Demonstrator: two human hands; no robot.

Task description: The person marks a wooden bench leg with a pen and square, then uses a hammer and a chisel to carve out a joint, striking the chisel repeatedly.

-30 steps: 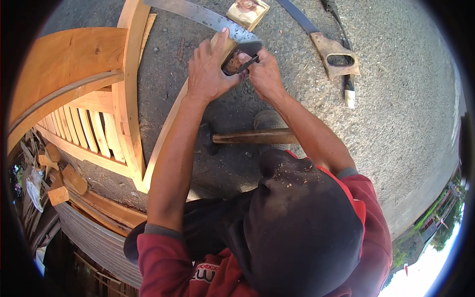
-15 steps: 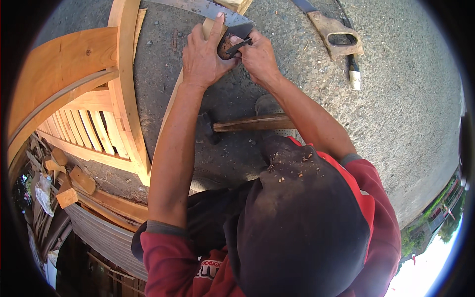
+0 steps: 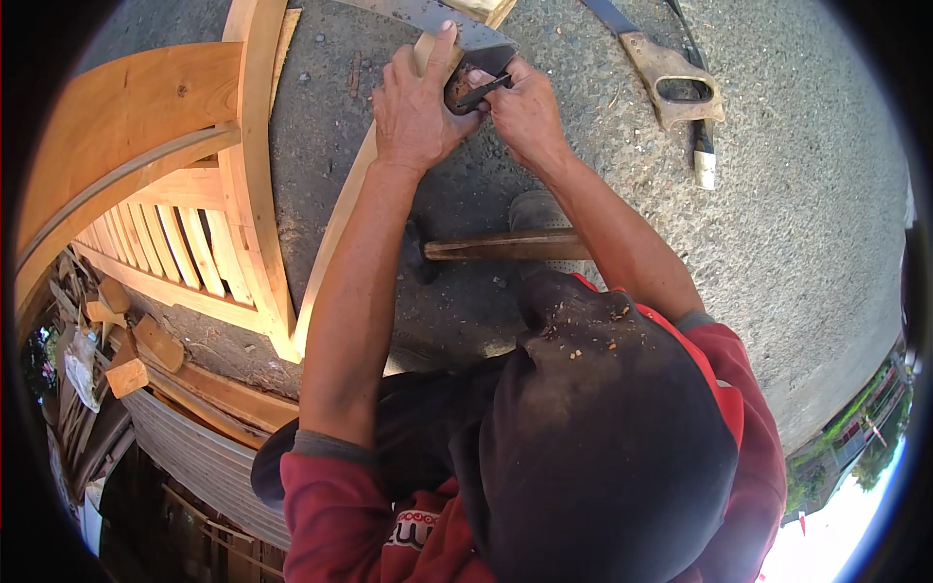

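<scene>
My left hand (image 3: 416, 115) is wrapped round a long pale wooden strip (image 3: 337, 219), its index finger stretched along the top end beside the saw. The strip runs down alongside my left forearm. A handsaw (image 3: 473, 35) with a wide grey blade and black handle lies across the strip's far end. My right hand (image 3: 528, 109) is closed on its handle, thumb on top. Both hands nearly meet at the handle, and their lower fingers are partly hidden. Below, between my forearms, a hammer (image 3: 501, 245) lies with its wooden handle pointing right, partly covered by my right arm.
A second handsaw (image 3: 671, 83) with a worn tan handle lies at the upper right, beside a dark, narrow tool with a white end (image 3: 706, 167). On the left stands slatted wooden furniture (image 3: 255, 185). Wood offcuts (image 3: 126, 377) are piled at lower left. A shoe (image 3: 537, 211) shows near the hammer.
The whole view has shifted slightly, so most things appear a little farther right. Both hands keep the same grips on the strip and the saw.
</scene>
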